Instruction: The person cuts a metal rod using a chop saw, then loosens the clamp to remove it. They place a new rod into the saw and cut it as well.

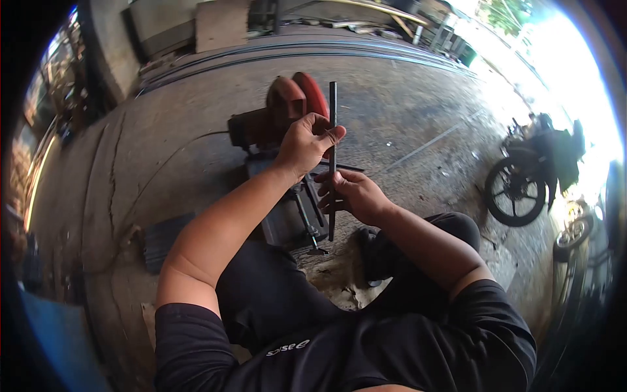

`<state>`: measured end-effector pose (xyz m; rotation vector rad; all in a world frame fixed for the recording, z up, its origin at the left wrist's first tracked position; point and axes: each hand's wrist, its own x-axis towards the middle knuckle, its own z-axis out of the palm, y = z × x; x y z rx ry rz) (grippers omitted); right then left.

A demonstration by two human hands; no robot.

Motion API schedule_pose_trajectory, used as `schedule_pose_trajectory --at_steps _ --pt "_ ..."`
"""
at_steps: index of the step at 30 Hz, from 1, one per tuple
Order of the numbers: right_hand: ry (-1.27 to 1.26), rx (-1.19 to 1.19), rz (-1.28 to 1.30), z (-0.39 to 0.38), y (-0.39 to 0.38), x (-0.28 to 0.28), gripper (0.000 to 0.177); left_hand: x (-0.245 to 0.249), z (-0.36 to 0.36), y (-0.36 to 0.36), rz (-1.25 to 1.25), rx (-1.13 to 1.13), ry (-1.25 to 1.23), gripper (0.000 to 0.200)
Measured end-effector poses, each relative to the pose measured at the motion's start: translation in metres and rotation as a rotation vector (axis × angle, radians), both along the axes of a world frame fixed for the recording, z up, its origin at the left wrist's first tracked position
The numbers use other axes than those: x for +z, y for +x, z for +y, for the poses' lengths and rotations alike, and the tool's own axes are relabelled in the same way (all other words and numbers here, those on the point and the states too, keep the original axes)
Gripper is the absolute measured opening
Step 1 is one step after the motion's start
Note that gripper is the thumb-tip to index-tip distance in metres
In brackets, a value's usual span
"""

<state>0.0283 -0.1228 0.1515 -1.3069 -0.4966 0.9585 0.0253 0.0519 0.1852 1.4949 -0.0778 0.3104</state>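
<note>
A dark, straight metal bar (332, 104) runs lengthwise before me, held in both hands. My left hand (307, 142) pinches its upper part between thumb and fingers. Lower down, my right hand (358, 196) is closed round it, the thumb in front and the fingers partly behind. Just beyond the hands stands a red chop saw (286, 98), its base (277, 219) partly hidden by my left forearm. The saw's clamp screw (304, 212) lies below my left hand. Another thin dark bar (349, 168) sticks out to the right behind the hands.
Long metal lengths (261, 60) lie across the floor at the back. A motorcycle (522, 176) stands at the right. A cable (173, 153) trails from the saw to the left. One thin strip (428, 147) is on the concrete. A dark ridged piece (168, 238) sits by my left arm.
</note>
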Motion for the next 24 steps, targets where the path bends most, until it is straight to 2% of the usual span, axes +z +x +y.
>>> schedule_pose_trajectory --at_steps 3,6,10,15,18,20,22,24 --pt "0.046 -0.233 0.178 -0.022 -0.002 0.005 0.038 -0.003 -0.027 0.019 -0.008 -0.13 -0.032 0.021" --pt "-0.017 -0.26 0.092 -0.047 0.007 0.016 0.036 0.003 -0.05 0.023 0.085 -0.22 -0.139 0.018" --pt "-0.079 -0.136 0.048 -0.071 0.031 0.037 0.034 0.009 -0.074 0.03 0.106 -0.124 -0.18 0.017" --pt "0.005 -0.008 0.033 -0.084 0.068 0.01 0.038 0.003 -0.095 0.038 0.119 0.063 -0.059 0.019" --pt "0.08 0.068 0.094 -0.09 0.079 0.013 0.038 -0.002 -0.1 0.042 0.123 0.187 -0.006 0.02" --pt "0.14 0.056 0.133 -0.084 0.096 -0.001 0.037 -0.003 -0.103 0.051 0.21 0.251 0.072 0.024" --pt "0.217 -0.008 0.181 -0.073 0.115 -0.015 0.036 -0.012 -0.102 0.065 0.169 0.222 0.065 0.025" --pt "0.193 -0.09 0.209 -0.068 0.124 -0.025 0.03 -0.012 -0.095 0.081 0.231 0.22 0.053 0.03"
